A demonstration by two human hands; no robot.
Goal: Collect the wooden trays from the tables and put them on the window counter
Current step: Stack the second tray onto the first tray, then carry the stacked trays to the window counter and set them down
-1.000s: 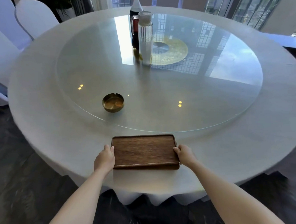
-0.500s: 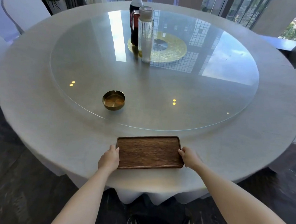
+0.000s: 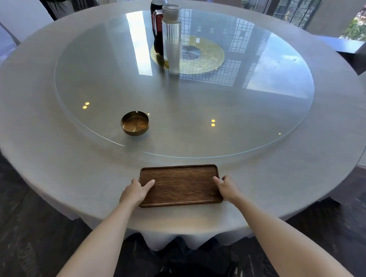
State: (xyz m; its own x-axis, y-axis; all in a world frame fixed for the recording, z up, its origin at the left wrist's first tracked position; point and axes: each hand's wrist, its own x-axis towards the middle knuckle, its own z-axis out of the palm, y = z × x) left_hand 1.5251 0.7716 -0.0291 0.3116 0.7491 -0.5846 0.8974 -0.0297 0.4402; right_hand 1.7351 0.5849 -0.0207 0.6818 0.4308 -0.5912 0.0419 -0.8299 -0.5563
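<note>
the left hand (image 3: pixel 134 192) lay at the left short edge of the tray (image 3: pixel 180 185), its thumb reaching over the rim onto the wood and the other fingers curled down along the outside of that edge. it was closed on the tray's end. the right hand (image 3: pixel 227 188) sat at the opposite short edge, thumb tip on the rim, fingers folded beside and under it, likewise clamped on the tray. so the tray lay straight between the two hands, long side facing the person, each hand at the nearer half of its edge.

whether the tray rested flat on the table (image 3: pixel 52 166) or was slightly raised could not be told. it sat near the table's front edge, just short of the glass turntable (image 3: pixel 261 113).

on the glass, beyond the tray and to the left, stood a brass ashtray (image 3: pixel 134 123). farther back, near the centre, a clear ribbed bottle (image 3: pixel 172 39) stood upright with a dark cola bottle (image 3: pixel 157 19) just behind it. white-covered chairs (image 3: pixel 21 17) stood at the far left.
</note>
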